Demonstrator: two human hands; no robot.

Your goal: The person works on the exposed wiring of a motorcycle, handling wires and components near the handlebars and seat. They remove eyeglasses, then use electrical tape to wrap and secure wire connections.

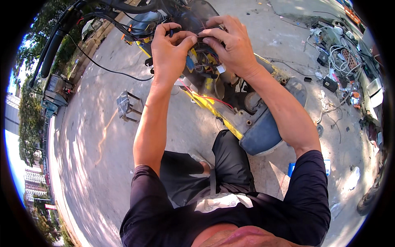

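My left hand (169, 51) and my right hand (235, 47) meet over the opened front of a partly stripped electric scooter (230, 127). Thumb and forefinger of each are pinched on a thin wire (198, 36) between the fingertips. A small black piece (175, 31) shows among the curled fingers of my left hand; what it is I cannot tell. Beneath both hands hangs a tangle of wires (202, 59) with a blue connector (190, 63) and a white connector (221, 68).
The handlebar (51, 53) with its cables reaches out at the upper left. A small stool (128, 106) stands on the concrete to the left. Loose cables (343, 57), black boxes (330, 84) and scraps lie along the right side. Beside my right sleeve is a blue box (291, 168).
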